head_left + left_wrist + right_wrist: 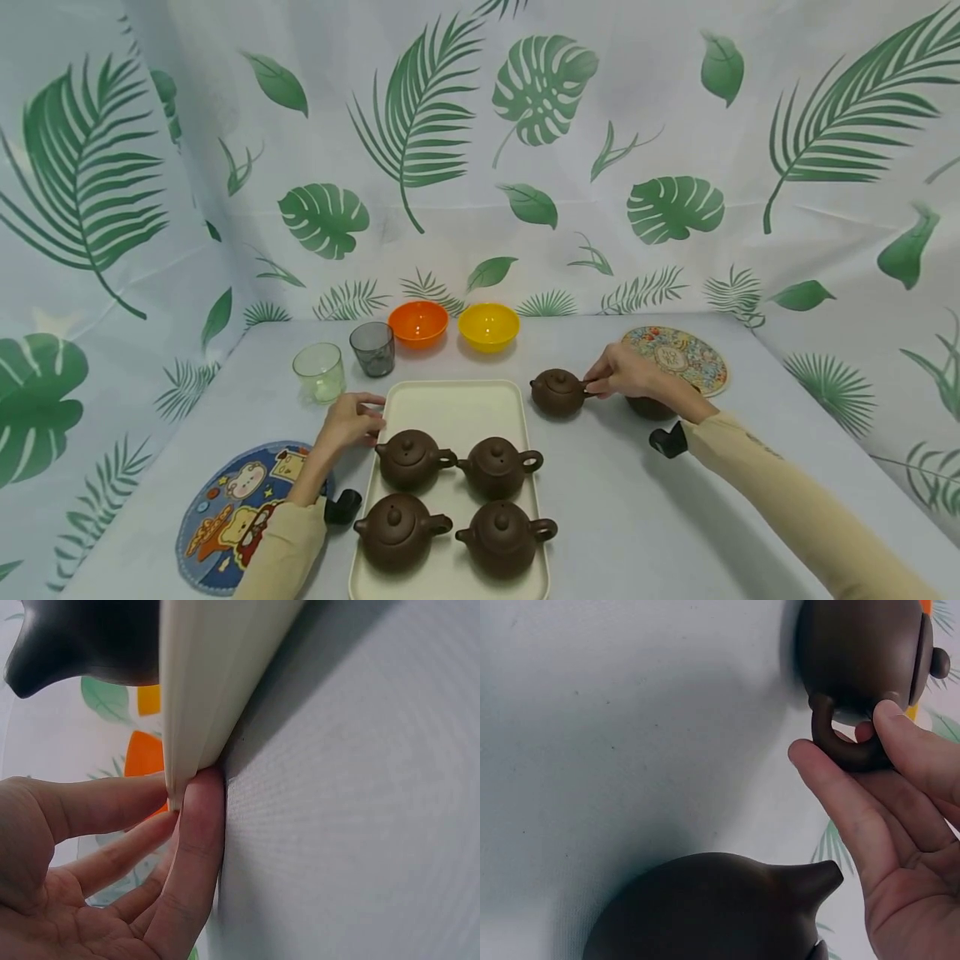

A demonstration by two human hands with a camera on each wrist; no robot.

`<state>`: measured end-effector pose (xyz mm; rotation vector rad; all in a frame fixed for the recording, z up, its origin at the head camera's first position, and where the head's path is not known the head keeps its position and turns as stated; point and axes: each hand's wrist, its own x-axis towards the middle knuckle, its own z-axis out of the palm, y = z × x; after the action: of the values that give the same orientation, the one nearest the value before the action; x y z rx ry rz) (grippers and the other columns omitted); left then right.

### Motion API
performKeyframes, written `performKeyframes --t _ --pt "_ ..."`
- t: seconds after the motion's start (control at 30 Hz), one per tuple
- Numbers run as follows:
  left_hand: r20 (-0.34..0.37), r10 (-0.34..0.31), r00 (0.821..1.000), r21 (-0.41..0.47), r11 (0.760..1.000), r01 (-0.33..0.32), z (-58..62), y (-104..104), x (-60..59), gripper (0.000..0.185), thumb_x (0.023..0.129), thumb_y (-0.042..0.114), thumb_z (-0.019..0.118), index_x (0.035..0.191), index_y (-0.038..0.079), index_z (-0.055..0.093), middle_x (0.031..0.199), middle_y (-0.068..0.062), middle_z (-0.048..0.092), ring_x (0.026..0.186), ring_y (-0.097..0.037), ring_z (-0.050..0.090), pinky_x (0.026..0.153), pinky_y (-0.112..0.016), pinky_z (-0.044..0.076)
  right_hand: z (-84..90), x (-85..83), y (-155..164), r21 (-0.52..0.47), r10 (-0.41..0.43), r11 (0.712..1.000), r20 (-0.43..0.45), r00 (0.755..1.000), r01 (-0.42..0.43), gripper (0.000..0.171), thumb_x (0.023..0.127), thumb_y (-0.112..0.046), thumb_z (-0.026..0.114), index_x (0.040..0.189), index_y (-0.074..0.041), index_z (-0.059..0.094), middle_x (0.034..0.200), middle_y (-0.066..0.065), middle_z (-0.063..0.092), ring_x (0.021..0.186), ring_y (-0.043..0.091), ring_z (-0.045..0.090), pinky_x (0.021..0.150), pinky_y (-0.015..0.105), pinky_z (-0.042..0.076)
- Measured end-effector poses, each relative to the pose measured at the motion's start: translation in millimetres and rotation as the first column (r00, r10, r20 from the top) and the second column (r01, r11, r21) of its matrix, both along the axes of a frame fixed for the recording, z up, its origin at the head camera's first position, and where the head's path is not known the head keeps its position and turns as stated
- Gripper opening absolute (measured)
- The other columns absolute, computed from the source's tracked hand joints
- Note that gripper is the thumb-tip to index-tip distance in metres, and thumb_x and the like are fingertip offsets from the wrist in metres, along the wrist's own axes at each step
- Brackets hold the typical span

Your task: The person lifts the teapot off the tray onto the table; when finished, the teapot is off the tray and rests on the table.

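Observation:
At the left rim of the cream tray (450, 404), my left hand (348, 425) pinches the edge; in the left wrist view its thumb and fingers (196, 832) lie on either side of the rim. Several dark brown teapots stand on the tray, among them a back-left teapot (408, 460) and a front-right teapot (502, 540). My right hand (626, 372) holds another brown teapot (557, 393) by its handle (851, 754), right of the tray's far corner. Partly hidden beneath my right forearm is one more teapot (651, 408), its spout (810, 879) showing in the right wrist view.
Behind the tray are an orange bowl (418, 325) and a yellow bowl (489, 327). A grey glass (372, 350) and a pale green glass cup (318, 373) stand at the back left. Round patterned mats lie left (217, 500) and back right (705, 362).

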<state>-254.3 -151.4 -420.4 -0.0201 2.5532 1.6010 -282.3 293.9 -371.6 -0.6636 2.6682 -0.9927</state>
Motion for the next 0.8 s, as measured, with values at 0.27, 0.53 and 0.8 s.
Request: performKeyframes --t 0.27,0.53,0.8 --pt "-0.001 -0.003 1.000 -0.019 1.000 0.003 -0.8 1 0.1 0.038 0.081 -0.004 0.063 0.119 -0.008 0.062 0.088 -0.018 0.065 0.061 -0.015 0.062 0.054 -0.031 0.056 1.2 3.4 -2 0.018 0.017 1.000 -0.055 0.998 -0.016 0.017 0.084 0.004 0.067 0.097 0.014 0.070 0.087 0.023 0.071 0.076 0.029 0.071 0.064 0.030 0.059" --pt "-0.005 -0.006 1.000 -0.022 1.000 0.006 -2.5 1 -0.1 0.038 0.081 -0.004 0.063 0.119 -0.008 0.062 0.087 -0.018 0.065 0.062 -0.016 0.063 0.054 -0.031 0.056 9.2 13.4 -12 -0.038 -0.085 0.996 -0.187 0.979 0.079 0.022 0.087 -0.005 0.068 0.103 0.009 0.071 0.096 0.019 0.072 0.086 0.026 0.071 0.072 0.032 0.058" --pt "0.000 -0.008 1.000 -0.014 1.000 0.008 -1.9 0 -1.1 0.038 0.081 -0.004 0.063 0.119 -0.007 0.062 0.089 -0.018 0.065 0.063 -0.016 0.062 0.055 -0.031 0.057 19.3 49.2 -48 -0.179 -0.088 0.982 -0.167 0.982 0.057 0.024 0.086 -0.013 0.071 0.103 0.004 0.073 0.097 0.014 0.073 0.087 0.021 0.071 0.069 0.021 0.056"
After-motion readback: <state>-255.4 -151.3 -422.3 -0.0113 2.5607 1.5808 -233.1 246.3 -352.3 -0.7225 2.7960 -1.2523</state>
